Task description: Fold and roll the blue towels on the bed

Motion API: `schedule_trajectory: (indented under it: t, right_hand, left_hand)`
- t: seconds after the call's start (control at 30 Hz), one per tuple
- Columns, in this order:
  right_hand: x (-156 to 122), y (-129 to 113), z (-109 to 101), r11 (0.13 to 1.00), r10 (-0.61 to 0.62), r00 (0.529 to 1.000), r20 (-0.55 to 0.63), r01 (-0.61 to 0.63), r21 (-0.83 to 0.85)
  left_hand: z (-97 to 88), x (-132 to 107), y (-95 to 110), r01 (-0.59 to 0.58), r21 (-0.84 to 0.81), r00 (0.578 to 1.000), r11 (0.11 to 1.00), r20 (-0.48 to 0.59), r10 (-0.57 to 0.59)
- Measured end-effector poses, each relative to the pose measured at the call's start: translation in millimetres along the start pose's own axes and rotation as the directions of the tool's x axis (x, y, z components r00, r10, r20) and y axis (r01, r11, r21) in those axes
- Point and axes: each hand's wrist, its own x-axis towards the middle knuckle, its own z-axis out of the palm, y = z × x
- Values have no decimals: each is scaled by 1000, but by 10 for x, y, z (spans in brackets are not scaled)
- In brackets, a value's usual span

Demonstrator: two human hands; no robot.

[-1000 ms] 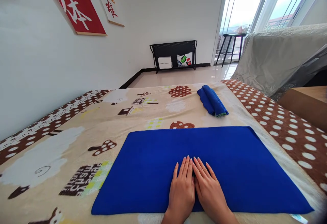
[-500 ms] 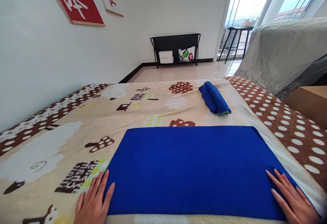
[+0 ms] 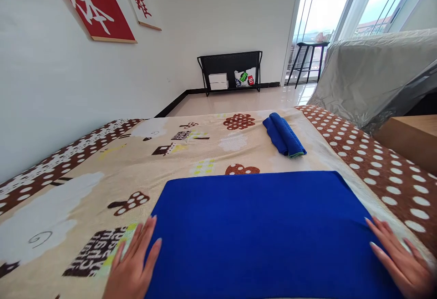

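While flat, one cloth (image 3: 259, 230), two hands (image 3: 131, 262) (image 3: 406, 265) at edges

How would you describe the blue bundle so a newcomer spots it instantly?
Find the big patterned blanket. Toward its far end, on the right, beyond the spread-out blue cloth, lies the blue bundle. Unlike that flat cloth, it is narrow and rolled or folded thick, with green edging at its near end.

In front of you there are two cloths: one flat cloth (image 3: 262, 230) and one rolled cloth (image 3: 284, 135); also one blanket (image 3: 167, 164), one rack (image 3: 218, 64), one cushion (image 3: 244, 78), one stool (image 3: 311, 45).
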Motion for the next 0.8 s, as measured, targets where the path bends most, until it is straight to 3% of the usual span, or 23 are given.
schedule_trajectory:
  t: [0.07,0.13,0.17,0.2,0.27,0.3,0.33,0.4,0.5,0.6,0.7,0.8]
  right_hand:
    - [405,-682,-35,993,-121,973,196,117,33]
    - [827,-1478,28,954,-299,879,371,267,136]
    - [1022,-1850,101,921,-388,814,431,336,195]
    - [1198,-2166,195,902,-432,791,433,372,219]
    - [1483,-2546,410,887,-461,776,431,399,231]
    - [1591,-2581,504,890,-456,783,423,399,222]
    - [1675,-2508,574,897,-442,794,418,389,209]
    - [1778,-2073,620,925,-379,832,405,342,164]
    - [1799,-1008,500,979,-202,907,368,193,62]
    - [1733,-63,394,998,-47,943,329,55,-16]
    - [1674,367,447,999,15,954,300,1,-50]
    - [1658,390,533,998,20,963,269,-1,-69]
  left_hand:
    - [-34,305,594,-215,-86,974,973,48,219]
    - [56,605,1277,-442,-188,863,877,177,472]
    - [144,742,1596,-499,-212,823,840,188,536]
    - [250,869,1869,-528,-220,804,820,183,566]
    - [476,1087,2188,-560,-232,780,795,177,601]
    - [576,1178,2205,-560,-225,781,797,179,599]
    - [658,1259,2119,-549,-210,790,809,187,584]
    - [755,1382,1665,-486,-143,836,862,211,507]
    - [756,1461,600,-302,-34,931,953,205,302]
    - [718,1429,-291,-143,48,977,989,168,133]
    - [750,1387,-644,-102,83,984,991,152,88]
    - [780,1402,-614,-107,106,986,989,141,92]
